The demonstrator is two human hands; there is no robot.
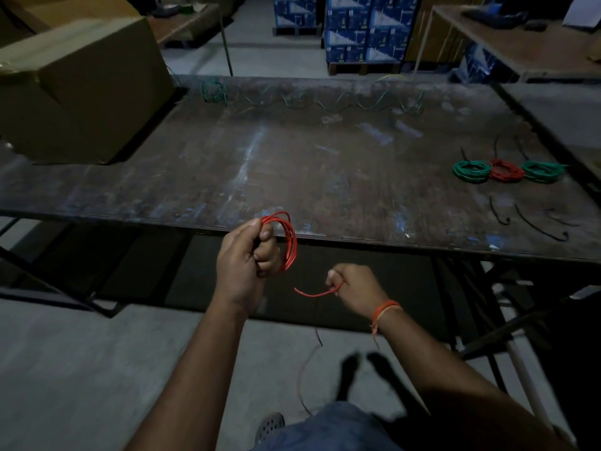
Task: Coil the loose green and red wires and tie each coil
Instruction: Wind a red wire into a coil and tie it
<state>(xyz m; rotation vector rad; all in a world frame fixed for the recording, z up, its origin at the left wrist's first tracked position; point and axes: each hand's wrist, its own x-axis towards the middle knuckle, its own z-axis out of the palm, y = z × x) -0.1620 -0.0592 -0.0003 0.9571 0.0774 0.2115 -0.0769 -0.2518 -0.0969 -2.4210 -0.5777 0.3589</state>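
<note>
Dim storeroom, concrete floor (81,369). I'm looking down over a long worn metal-topped table (292,164), its surface scuffed with pale blue and white streaks.

My left hand (242,258) is curled tight around a red wire coil (286,242); the loops stand out past the fingertips, just over the table's near edge. My right hand (354,284) sits lower and nearer to me, fingers closed, pinching the red wire's loose tail (312,293), which pokes out left of the knuckles toward the coil. An orange thread band (385,310) circles that wrist.

Well beyond the right fingers, toward the table's right end, three finished coils lie in a touching row: a green coil (472,170), a red coil (505,170) and a second green coil (542,171). Dark ties (538,227) lie loose on the tabletop nearer than those (count unclear in this light).

Far past the left fingers, along the back edge, loose green wire (325,104) snakes in waves, bunching into a tangle at its left end. A big cardboard box (78,92) sits on the left corner.

Behind the table: stacked blue-and-white cartons (364,27) and another table (520,40) at right.
</note>
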